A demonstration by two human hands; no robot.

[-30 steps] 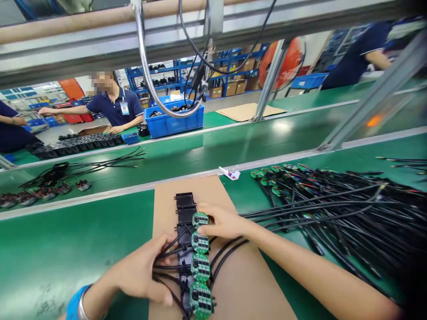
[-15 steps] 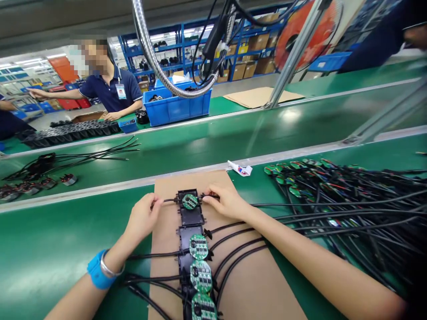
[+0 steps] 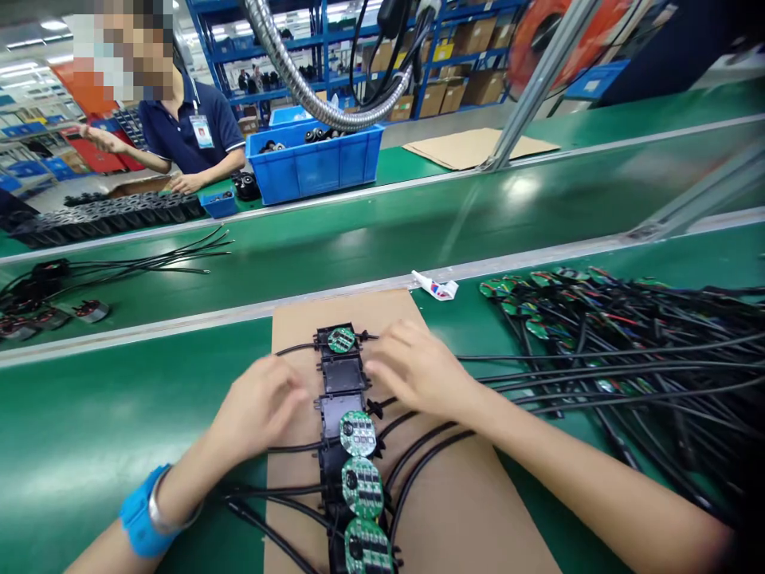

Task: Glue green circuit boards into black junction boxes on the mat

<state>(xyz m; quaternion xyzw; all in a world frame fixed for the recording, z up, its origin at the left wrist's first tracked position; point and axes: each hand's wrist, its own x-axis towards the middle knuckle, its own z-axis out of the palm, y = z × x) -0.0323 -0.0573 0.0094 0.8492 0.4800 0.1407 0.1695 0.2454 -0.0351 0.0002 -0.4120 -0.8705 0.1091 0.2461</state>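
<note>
A row of black plastic housings (image 3: 343, 375) runs down a brown cardboard sheet (image 3: 460, 510). The top housing holds a round green circuit board (image 3: 341, 340), with a black cable leaving each side. Several more boards, such as this one (image 3: 357, 434), rest on the lower housings with cables attached. My left hand (image 3: 263, 402) hovers left of the row, its fingers apart and holding nothing. My right hand (image 3: 418, 371) is just right of the upper housings, fingers spread and slightly blurred, with nothing seen in it.
A large pile of black cables with boards (image 3: 603, 343) lies at the right. A crumpled white wrapper (image 3: 436, 285) sits beyond the cardboard. Across the belt are a blue bin (image 3: 314, 163) and a person (image 3: 191, 127). A metal hose hangs overhead.
Both hands have let go of the cables at the top housing and come nearer to me. My left hand has also moved right. The view has tilted down slightly.
</note>
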